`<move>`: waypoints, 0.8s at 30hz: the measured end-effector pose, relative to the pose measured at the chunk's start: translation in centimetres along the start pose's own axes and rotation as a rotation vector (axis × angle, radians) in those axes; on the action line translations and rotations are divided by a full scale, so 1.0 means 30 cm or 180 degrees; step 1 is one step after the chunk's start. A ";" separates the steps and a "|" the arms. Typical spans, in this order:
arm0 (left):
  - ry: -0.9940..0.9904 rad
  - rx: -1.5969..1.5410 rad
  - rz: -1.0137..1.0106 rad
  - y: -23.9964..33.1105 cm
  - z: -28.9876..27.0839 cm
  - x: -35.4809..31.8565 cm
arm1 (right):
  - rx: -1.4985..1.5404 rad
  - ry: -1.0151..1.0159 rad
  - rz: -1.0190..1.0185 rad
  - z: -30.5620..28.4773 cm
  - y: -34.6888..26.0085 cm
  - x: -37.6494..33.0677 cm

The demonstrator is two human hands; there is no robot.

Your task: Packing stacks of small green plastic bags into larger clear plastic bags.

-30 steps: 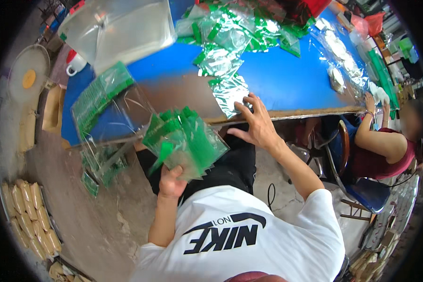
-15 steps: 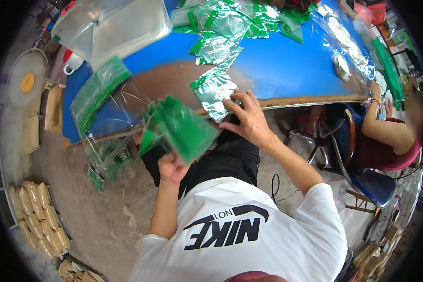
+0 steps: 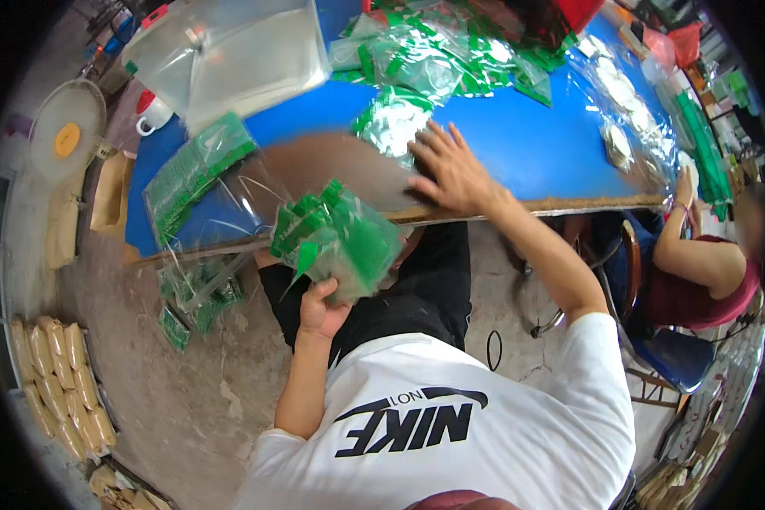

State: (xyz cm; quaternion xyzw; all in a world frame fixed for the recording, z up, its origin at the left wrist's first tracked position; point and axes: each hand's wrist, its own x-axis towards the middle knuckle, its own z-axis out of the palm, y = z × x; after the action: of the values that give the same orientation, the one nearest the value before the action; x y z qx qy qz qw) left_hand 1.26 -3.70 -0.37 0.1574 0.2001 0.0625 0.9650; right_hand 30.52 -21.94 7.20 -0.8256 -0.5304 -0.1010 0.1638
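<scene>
My left hand (image 3: 323,313) is closed on the lower end of a bundle of green-and-clear plastic bags (image 3: 353,246). Their fanned edges stick out toward the upper left, just in front of the table edge. Over the worn brown part of the table, my right hand (image 3: 455,174) is open with its fingers spread. Its fingertips lie at the right side of a shiny, flat green-and-clear bag (image 3: 393,126); whether they still touch it is hard to tell. Beyond that bag is a loose pile of similar bags (image 3: 433,64).
The blue table (image 3: 518,144) has a large clear plastic sheet stack (image 3: 255,64), a green packet (image 3: 200,170) and a white-and-red mug (image 3: 151,112). Bags (image 3: 197,297) hang below its left edge. At right, a co-worker's arm (image 3: 684,229) reaches toward white discs (image 3: 616,81).
My right hand has moved the single bag away from the table's front edge toward the pile, and its fingers have spread. My left hand still holds the bundle, which has shifted slightly right.
</scene>
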 end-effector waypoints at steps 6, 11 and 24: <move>-0.0179 0.0151 0.0149 -0.011 -0.001 0.031 | 0.1814 -0.0602 -0.0616 -0.009 -0.214 -0.084; 0.0031 -0.0046 0.0104 -0.007 -0.017 0.027 | 0.0215 0.0280 -0.0238 0.003 -0.033 0.043; -0.1026 0.0340 0.0103 0.059 0.031 0.023 | 0.3683 -0.1654 0.1306 -0.171 -0.245 0.033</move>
State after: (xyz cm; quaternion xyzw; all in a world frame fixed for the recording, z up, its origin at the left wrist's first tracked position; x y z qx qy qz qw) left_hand 2.16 -2.17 0.78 0.2197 0.0431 0.0413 0.9737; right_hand 24.29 -20.21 13.48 -0.6863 -0.3535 0.4354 0.4631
